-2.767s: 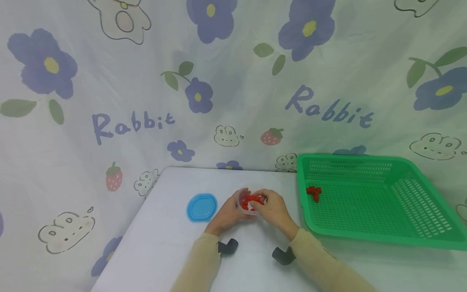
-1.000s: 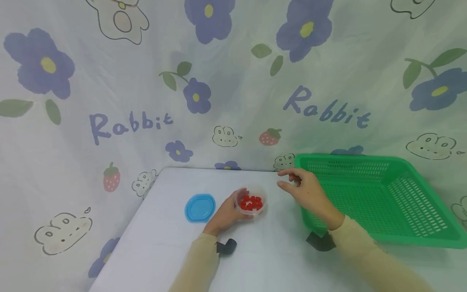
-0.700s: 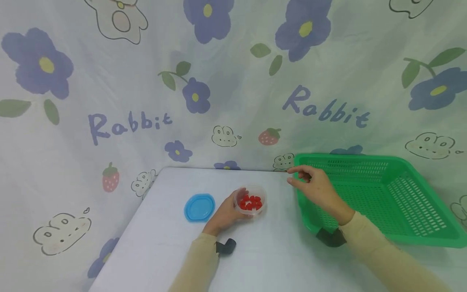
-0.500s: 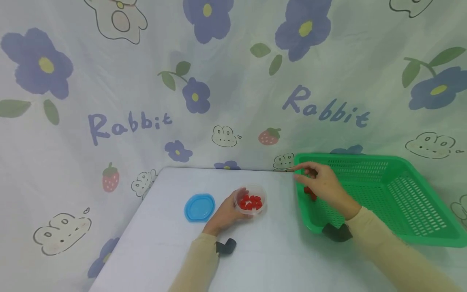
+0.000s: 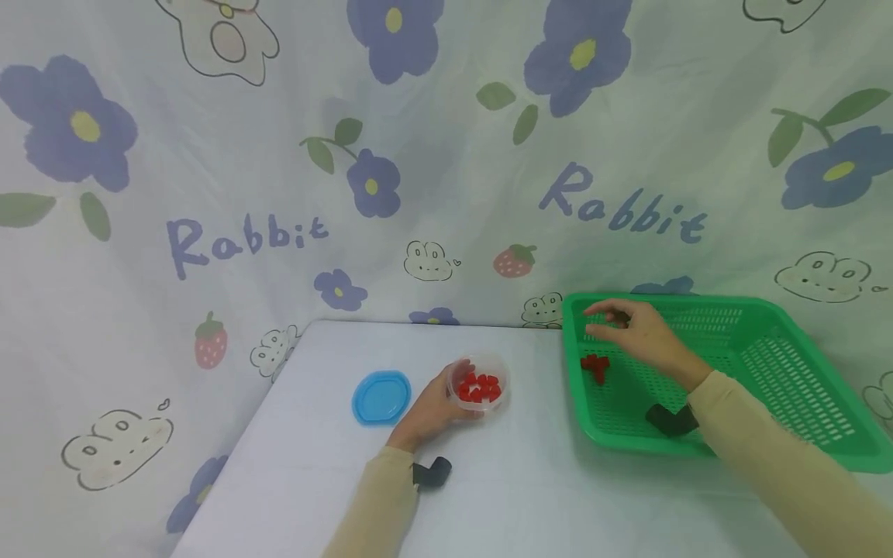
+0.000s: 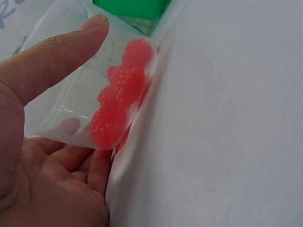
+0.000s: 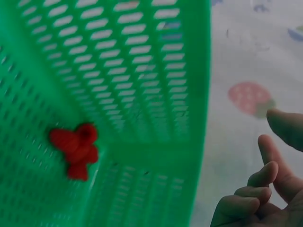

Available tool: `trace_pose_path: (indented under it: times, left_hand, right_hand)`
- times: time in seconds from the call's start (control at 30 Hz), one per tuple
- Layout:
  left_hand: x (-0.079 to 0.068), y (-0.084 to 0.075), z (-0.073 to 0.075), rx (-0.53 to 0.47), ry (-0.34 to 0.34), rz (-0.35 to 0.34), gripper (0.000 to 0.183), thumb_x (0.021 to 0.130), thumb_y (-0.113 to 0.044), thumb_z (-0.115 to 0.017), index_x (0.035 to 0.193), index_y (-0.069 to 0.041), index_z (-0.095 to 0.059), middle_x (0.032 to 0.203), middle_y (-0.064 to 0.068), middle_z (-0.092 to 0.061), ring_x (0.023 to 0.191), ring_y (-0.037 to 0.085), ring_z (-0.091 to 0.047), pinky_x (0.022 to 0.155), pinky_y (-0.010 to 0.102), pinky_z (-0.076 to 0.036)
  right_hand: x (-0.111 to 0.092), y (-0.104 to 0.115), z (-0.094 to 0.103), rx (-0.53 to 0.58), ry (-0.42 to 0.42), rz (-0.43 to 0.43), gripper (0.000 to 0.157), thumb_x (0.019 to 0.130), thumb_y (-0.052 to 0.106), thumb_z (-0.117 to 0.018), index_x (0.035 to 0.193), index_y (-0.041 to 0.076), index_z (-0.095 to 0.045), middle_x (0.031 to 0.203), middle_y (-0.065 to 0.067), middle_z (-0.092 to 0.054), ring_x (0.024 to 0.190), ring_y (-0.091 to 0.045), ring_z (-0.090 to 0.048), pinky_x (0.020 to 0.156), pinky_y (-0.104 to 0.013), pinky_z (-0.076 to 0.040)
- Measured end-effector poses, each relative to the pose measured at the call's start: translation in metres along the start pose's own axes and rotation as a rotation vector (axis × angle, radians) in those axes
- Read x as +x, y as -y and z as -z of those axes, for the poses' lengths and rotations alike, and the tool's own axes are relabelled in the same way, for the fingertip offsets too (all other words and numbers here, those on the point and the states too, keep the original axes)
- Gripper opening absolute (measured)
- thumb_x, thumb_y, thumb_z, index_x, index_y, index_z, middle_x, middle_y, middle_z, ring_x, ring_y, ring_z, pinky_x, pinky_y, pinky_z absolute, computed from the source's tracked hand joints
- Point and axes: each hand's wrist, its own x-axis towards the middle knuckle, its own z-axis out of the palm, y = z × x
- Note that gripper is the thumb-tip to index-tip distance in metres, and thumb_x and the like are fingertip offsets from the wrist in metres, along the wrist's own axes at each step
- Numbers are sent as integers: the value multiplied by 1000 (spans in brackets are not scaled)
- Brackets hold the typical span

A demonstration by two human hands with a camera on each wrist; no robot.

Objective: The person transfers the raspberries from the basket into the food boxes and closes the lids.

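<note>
My left hand (image 5: pixel 431 409) grips a clear round plastic tub (image 6: pixel 47 116) from its left side, thumb on one side and fingers on the other. Several red raspberries (image 6: pixel 118 87) lie on the tub's bottom, which stands at the white tabletop. My right hand (image 5: pixel 649 339) is over the left part of a green plastic basket (image 5: pixel 589 425), thumb and forefinger apart, nothing between them. Below it, a small cluster of raspberries (image 7: pixel 75 150) lies on the basket floor by its left wall.
A blue lid (image 5: pixel 382 397) lies on the white table (image 5: pixel 488 496) to the left of the tub. Behind the table hangs a patterned cloth (image 5: pixel 446 194) with flowers and rabbits. Black wrist mounts (image 5: pixel 432 471) stick out from the sleeves.
My right hand has left the tub, where its fingers were among the raspberries, and moved right over the basket. The basket's raspberry cluster, covered meanwhile, shows again. My left hand stays on the tub.
</note>
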Motion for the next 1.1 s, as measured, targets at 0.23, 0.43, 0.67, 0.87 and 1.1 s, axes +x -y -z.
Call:
trace_pose_path:
  times: [0.23,0.43,0.67,0.87,1.1]
  left_hand:
    - [-3,-1,0,13,-3,0,97,77,-28,-88,157,-23,-34,152,-8,-46,145,23,-35,113,54,-37]
    - [-3,1,1,11,-11,1,97,76,-29,-89,157,-24,-35,152,-8,-46,145,23,-36,112,55,-37]
    - [0,0,-1,14,-9,3,96,77,-29,-89,157,-25,-35,152,-9,-47,145,22,-36,114,54,-36]
    - [1,2,-1,13,-14,7,95,76,-29,-89,156,-27,-36,151,-10,-47,145,21,-36,114,54,-36]
    - [1,3,-1,21,-13,4,95,76,-30,-89,155,-27,-37,150,-10,-47,144,21,-37,113,53,-37]
  right_hand:
    - [5,-26,10,66,68,-103,59,96,41,-68,140,3,-55,150,-26,-41,137,-44,-38,107,-62,-37]
    - [13,-45,14,141,101,-183,65,96,39,-69,144,1,-49,154,-30,-32,141,-48,-30,108,-63,-35]
    - [17,-64,18,110,183,-242,64,96,30,-69,147,-2,-45,153,-35,-28,140,-51,-28,107,-65,-36]
    - [20,-71,15,99,262,-300,63,95,24,-69,147,-3,-45,152,-37,-27,138,-53,-28,108,-67,-33]
    - [21,-77,9,64,307,-319,60,94,22,-70,144,-3,-49,153,-39,-25,138,-56,-28,108,-66,-34]
